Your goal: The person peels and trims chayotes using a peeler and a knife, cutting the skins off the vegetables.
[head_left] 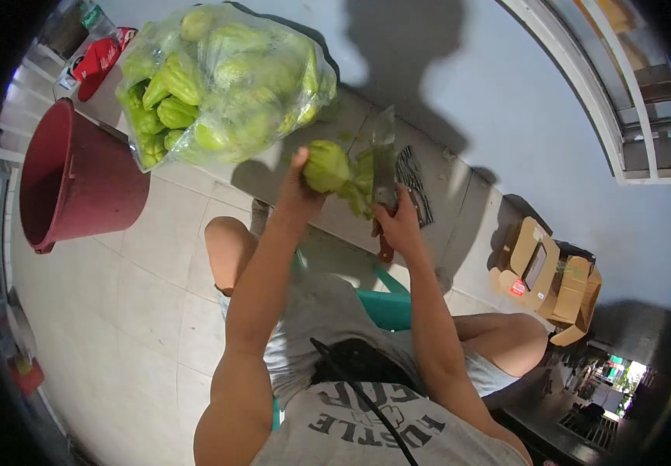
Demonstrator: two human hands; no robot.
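Green chayote (pixel 326 167): held up over the middle of the tiled bench (pixel 450 203), towards its front edge.
Left hand (pixel 302 185): curled round the chayote from its outer side, thumb pressed along it (far fingers hidden); the side facing the blade is bare, likely to keep fingertips off the edge.
Right hand (pixel 399 223): closed on the broad-bladed knife (pixel 383 155) where handle meets blade, butt jutting towards the lap; the forward hold probably gives finer control.
Blade: tip towards the bench's back edge, away from the body, perhaps for safety; just beside the chayote, seemingly not touching it.
Parings (pixel 360 186): pale green scraps between fruit and knife (whether any hangs from the fruit, cannot tell).
Striped cloth (pixel 415 182): on the bench, just right of the knife, presumably near for wiping.
Clear plastic bag (pixel 254 74): on the bench's left part by the back edge, bulging with more chayotes, open end leftward; the left hand is the nearer one.
Red bucket (pixel 110 194): on the floor off the bench's front left corner, its wide mouth facing up and left in this bent view.
Red cap (pixel 99 64): beyond the bag, at the bench's far left end.
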